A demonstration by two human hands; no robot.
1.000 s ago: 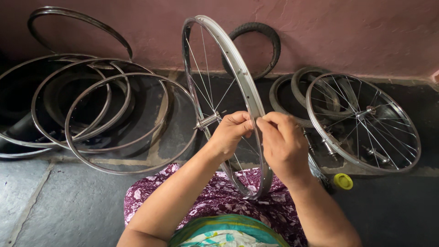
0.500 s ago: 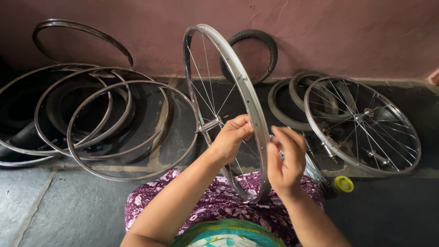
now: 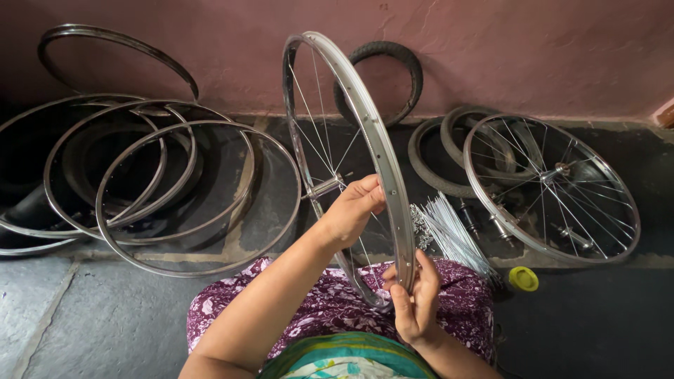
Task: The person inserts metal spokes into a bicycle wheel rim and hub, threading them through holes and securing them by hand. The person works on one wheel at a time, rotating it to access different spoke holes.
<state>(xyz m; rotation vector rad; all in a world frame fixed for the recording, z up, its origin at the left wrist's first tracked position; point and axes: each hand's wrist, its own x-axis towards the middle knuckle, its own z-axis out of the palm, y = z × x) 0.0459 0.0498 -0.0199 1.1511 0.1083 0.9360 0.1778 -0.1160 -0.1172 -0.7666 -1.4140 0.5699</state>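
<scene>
Silver wheel rim [image 3: 379,151], purple floral cloth [image 3: 330,309]

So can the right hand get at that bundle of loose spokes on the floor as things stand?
Probably yes: the bundle of spokes lies just beside the right hand, nothing between them, but that hand now grips the wheel rim and must let go first.

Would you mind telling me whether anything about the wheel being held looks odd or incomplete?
Yes. The upright wheel, held by the left hand and right hand, has only a few spokes, leaving wide gaps and empty rim holes. The finished wheel lying on the floor is fully spoked. Loose spokes lie bundled beside the lap.
</scene>
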